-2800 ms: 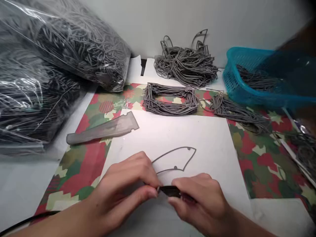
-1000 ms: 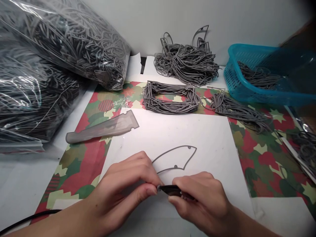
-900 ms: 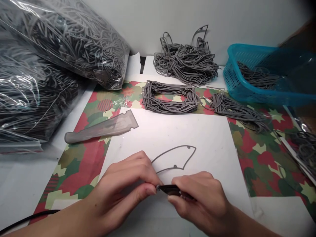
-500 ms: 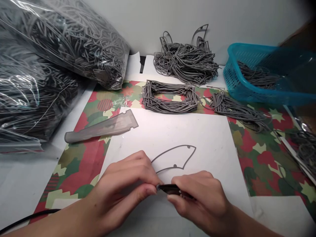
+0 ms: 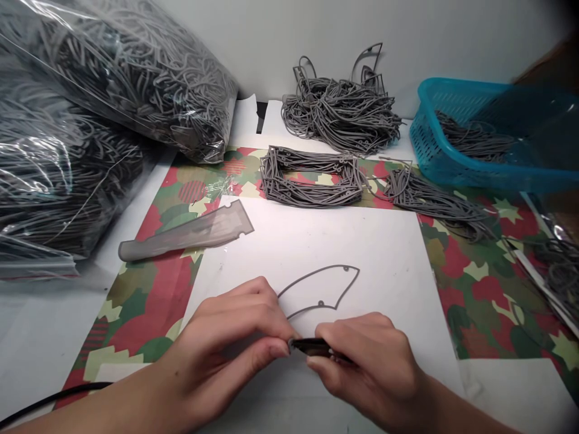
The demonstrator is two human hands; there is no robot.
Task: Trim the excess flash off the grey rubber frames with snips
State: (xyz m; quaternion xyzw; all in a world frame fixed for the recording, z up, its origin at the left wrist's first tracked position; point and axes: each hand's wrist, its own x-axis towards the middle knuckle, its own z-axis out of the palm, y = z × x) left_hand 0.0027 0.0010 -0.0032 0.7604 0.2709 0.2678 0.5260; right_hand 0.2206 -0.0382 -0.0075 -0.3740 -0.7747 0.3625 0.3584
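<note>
A small black implement (image 5: 316,346) was held low in the middle of the view, pinched between the two hands, just below a thin grey moulded outline (image 5: 312,272) shaped like a curved blade. Against the moments just before, little had been altered: the pinch had been kept, and only a slight drift of the whole view was seen. The implement was gripped by the right grip (image 5: 366,367), whose fingers were closed around its body. The left grip (image 5: 226,337) was also closed, with its thumb and forefinger brought against the implement's tip, though what was pinched there was hidden. The outline's lower left end was lost behind those fingers, so contact with it could not be told.

The outline was laid on a white paper sheet (image 5: 389,265), which was set over camouflage-patterned paper (image 5: 479,301). A flat translucent grey strip (image 5: 190,235) was left of the sheet. Beyond it, a rectangular stack of grey outlines (image 5: 312,194) and a tangled heap of grey outlines (image 5: 341,114) were placed. Clear plastic bags of the same grey pieces (image 5: 136,72) were piled at the left, and a blue plastic basket (image 5: 434,120) was seen at the right.
</note>
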